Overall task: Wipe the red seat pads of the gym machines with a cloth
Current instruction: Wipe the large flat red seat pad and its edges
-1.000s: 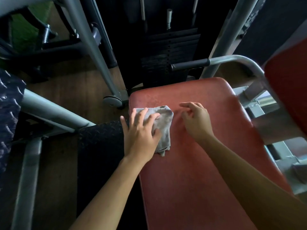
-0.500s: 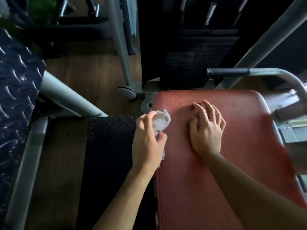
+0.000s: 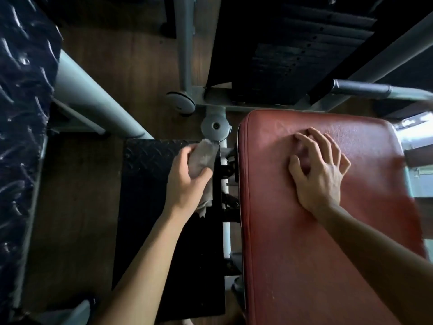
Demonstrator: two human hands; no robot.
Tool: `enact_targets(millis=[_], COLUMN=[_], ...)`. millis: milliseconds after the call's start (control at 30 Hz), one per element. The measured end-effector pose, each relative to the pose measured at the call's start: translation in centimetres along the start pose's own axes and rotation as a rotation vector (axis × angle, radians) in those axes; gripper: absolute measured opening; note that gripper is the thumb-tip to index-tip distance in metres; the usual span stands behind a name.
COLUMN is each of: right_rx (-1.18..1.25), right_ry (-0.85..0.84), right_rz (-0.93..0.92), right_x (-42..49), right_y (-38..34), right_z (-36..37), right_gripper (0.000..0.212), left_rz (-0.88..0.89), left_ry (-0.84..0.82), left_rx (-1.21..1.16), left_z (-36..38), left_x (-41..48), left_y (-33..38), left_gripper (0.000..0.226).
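Dim gym interior, lit softly from the right side of the frame.
Daylight enters at the right edge, where the background washes out to a pale glare. It lays a faint sheen on the upper part of the red seat pad point(image 3: 304, 242) and the back of the right hand point(image 3: 321, 174). The weight stack point(image 3: 293, 55) at the top sinks to near black. Glints streak the diamond-tread plate point(image 3: 21, 102) at the left, smeared by motion blur. The cloth point(image 3: 202, 158) in the left hand point(image 3: 185, 184) looks soft-edged. The frame tubes point(image 3: 93, 97) bow toward the corners.

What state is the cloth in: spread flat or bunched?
Bunched: the cloth is wadded in the left hand, off the red seat pad.
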State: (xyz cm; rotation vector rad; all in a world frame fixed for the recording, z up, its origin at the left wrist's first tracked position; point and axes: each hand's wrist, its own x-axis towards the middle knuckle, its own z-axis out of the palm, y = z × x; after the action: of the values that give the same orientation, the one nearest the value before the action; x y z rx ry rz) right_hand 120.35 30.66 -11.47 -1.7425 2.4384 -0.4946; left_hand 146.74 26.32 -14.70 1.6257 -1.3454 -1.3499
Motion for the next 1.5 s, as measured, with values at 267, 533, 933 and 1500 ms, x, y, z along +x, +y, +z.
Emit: enact_targets(millis=[267,533,933,1500], right_rx=[0.013,0.011,0.051,0.039], right_ry=[0.001,-0.026,0.002,-0.008], right_rz=[0.175,-0.143,-0.170,-0.143], right_x=[0.8,0.4,0.4,0.4], right_y=[-4.3,-4.2,-4.2,-4.5], right_z=[0.9,2.0,2.3,2.3], right_gripper=[0.051,0.049,0.048,0.050], left_rz=[0.067,0.049,0.218,0.300], left_ry=[-0.109,-0.035,0.013,-0.002], left_rx=[-0.008,-0.009,-0.005,-0.190], left_z=[0.1,-0.9,4.1,5.7], left_x=[0.9,1.5,1.9,5.2], left_y=[-1.0,-2.8,-0.3,1.4], left_gripper=[0.038,0.038,0.040,0.029])
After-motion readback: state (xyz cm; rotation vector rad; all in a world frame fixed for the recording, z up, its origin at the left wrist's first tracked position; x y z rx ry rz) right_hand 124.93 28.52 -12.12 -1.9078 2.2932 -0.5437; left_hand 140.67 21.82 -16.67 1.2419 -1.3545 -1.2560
